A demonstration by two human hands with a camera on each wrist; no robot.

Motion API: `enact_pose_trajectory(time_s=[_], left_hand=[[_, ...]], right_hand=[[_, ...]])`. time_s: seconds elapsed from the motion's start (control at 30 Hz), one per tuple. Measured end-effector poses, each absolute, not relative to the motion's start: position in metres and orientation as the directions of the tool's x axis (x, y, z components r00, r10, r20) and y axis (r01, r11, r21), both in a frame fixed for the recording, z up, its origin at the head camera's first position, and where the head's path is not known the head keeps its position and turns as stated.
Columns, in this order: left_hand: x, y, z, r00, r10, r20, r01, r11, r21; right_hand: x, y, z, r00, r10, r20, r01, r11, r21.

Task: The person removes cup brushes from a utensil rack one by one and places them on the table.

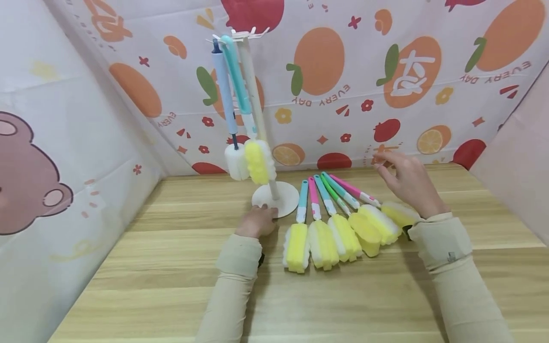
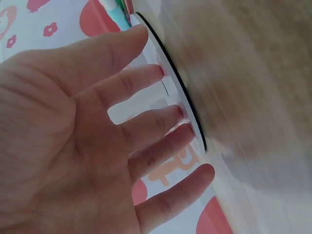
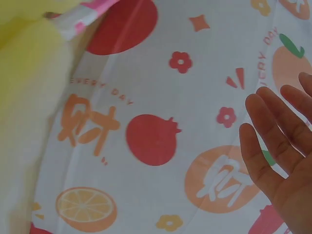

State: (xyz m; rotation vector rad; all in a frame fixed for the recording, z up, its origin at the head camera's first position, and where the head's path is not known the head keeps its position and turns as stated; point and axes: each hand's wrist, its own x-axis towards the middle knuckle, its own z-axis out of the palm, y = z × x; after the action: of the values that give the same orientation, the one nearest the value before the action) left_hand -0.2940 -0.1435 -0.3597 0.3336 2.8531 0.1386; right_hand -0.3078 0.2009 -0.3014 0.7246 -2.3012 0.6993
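A white stand (image 1: 259,105) with hooks on top rises from a round base (image 1: 288,190). Two sponge brushes hang from it: a pale blue-handled brush (image 1: 225,90) with a white head, and a teal-handled brush (image 1: 238,76) with a yellow and white head. My left hand (image 1: 259,220) touches the base; in the left wrist view its extended fingers (image 2: 146,124) reach the base's rim (image 2: 175,80). My right hand (image 1: 409,181) is raised over the right end of a fanned row of sponge brushes (image 1: 323,243), holding nothing, fingers loosely extended in the right wrist view.
The row's handles are blue, pink, green and teal, pointing toward the back, with yellow and white sponge heads (image 1: 297,247) nearer me. A fruit-print cloth (image 1: 319,62) stands behind the wooden table (image 1: 171,267), with a bear-print cloth (image 1: 30,181) at left.
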Motion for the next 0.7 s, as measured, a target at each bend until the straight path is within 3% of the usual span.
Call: enact_pose_trajectory(time_s=[0.7], left_hand=[[-0.294,-0.145,-0.358,-0.935,0.233,-0.268,0.182,0.962,0.202]], right_hand=[[-0.311,0.139,-0.253,-0.748,-0.210,0.629,-0.628,0.531,-0.569]])
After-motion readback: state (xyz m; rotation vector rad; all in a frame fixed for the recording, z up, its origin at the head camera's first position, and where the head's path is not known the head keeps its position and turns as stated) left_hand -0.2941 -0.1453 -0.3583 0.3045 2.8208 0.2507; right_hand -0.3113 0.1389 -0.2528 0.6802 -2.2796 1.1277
